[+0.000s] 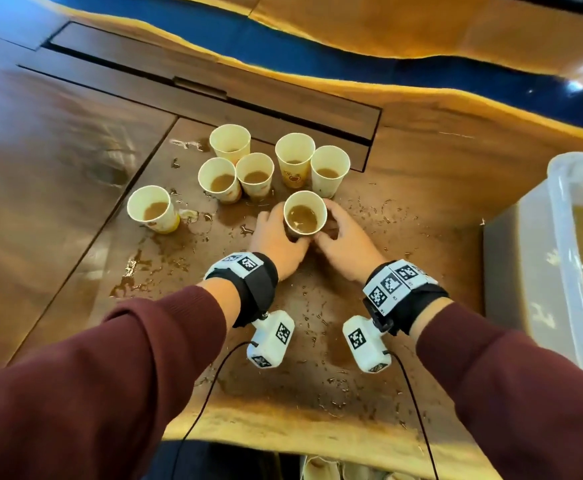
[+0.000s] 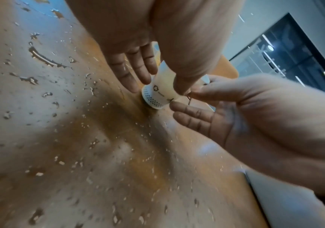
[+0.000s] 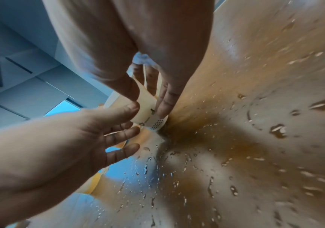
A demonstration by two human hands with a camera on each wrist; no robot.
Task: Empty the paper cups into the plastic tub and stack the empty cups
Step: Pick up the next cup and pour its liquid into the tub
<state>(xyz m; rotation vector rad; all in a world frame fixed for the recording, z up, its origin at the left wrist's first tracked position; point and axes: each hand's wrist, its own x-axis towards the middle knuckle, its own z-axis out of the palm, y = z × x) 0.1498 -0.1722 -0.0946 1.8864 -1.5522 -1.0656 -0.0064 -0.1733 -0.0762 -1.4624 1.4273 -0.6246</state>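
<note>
Left hand (image 1: 278,242): thumb and fingers against the left side of the near paper cup (image 1: 304,213), loosely cupping it.
Right hand (image 1: 345,239): wrapped round the same cup's right side, fingers down near its base.
Near paper cup: upright on the wet wooden table (image 1: 404,237), brown liquid inside.
Other cups (image 1: 255,174): six upright behind and left, some holding brown liquid.
Plastic tub (image 1: 567,244): at the right edge, brown liquid inside.

Maroon sleeves (image 1: 117,358) cover both forearms. Black wrist straps (image 1: 257,285) carry white boxes (image 1: 272,339) printed with square black-and-white codes; thin black cables (image 1: 207,393) trail back.
</note>
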